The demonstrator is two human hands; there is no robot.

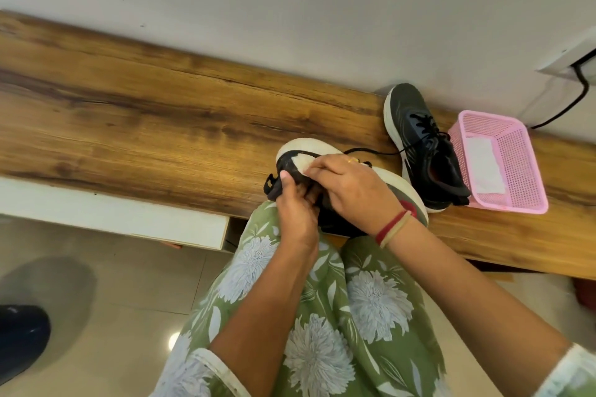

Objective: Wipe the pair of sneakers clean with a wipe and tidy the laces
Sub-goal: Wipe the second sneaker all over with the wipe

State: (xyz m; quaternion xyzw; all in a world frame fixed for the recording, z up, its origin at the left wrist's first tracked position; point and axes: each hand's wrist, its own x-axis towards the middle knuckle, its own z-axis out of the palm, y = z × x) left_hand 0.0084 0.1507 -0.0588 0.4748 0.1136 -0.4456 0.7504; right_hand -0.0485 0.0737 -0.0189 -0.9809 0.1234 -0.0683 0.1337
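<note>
One black sneaker (383,182) with a white sole lies tilted on its side at the front edge of the wooden bench (161,126), sole turned up. My left hand (295,209) grips its heel end from below. My right hand (354,190) pinches a white wipe (304,162) against the heel, fingers curled over it. A loose black lace (371,150) trails from this sneaker toward the second one. The second black sneaker (422,145) stands upright on the bench to the right, laces untied.
A pink mesh basket (522,171) holding a white wipe (483,167) stands right of the second sneaker. A white wall runs behind the bench, with a black cable (577,97) at the right. A dark shoe (19,338) is on the tiled floor at the lower left.
</note>
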